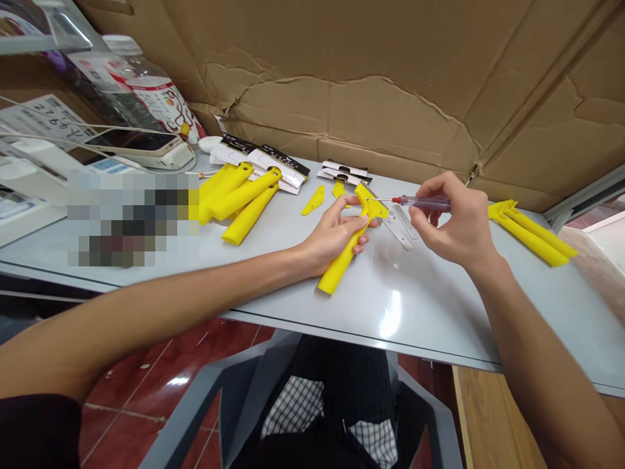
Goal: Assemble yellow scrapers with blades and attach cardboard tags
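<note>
A pale table (pixel 439 306) holds yellow handles (pixel 244 202), apparently card packets (pixel 273 166) too.

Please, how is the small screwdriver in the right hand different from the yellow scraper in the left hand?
The small screwdriver is thin, with a clear purplish grip and a metal shaft; the yellow scraper is thicker, bright yellow plastic, with a wide head. The screwdriver lies nearly level, pinched by the right hand; the scraper slants toward the person, wrapped in the left hand. Both have a long grip.
</note>
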A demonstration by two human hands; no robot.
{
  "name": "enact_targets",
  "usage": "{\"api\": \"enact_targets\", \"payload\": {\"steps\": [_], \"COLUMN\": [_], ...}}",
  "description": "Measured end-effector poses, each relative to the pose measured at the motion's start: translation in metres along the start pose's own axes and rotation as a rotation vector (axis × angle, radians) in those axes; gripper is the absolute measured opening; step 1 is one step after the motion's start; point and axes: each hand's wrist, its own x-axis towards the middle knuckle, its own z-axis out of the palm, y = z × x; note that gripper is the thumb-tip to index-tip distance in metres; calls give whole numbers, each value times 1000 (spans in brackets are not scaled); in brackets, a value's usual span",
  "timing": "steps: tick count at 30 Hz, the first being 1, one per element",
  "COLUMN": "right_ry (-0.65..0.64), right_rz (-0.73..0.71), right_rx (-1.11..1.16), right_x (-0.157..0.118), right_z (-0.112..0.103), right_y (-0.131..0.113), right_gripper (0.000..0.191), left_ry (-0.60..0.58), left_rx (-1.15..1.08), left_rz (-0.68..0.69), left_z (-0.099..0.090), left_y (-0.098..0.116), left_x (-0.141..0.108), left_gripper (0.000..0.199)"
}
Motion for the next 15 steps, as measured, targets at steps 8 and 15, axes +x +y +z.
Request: {"api": "enact_targets", "payload": {"steps": [8, 15], "right_ry": [67, -2], "right_rz": [-44, 39], "right_rx": [-93, -108], "right_x": [2, 0], "right_z": [4, 3], "right_y": [5, 5], "right_gripper": [32, 29], "left_ry": [-5, -5], "left_rx": [29, 76], "left_rz": [25, 57], "left_z": [0, 0], "left_y": [-3, -6], "left_x": [0, 0], "left_gripper": [21, 19]}}
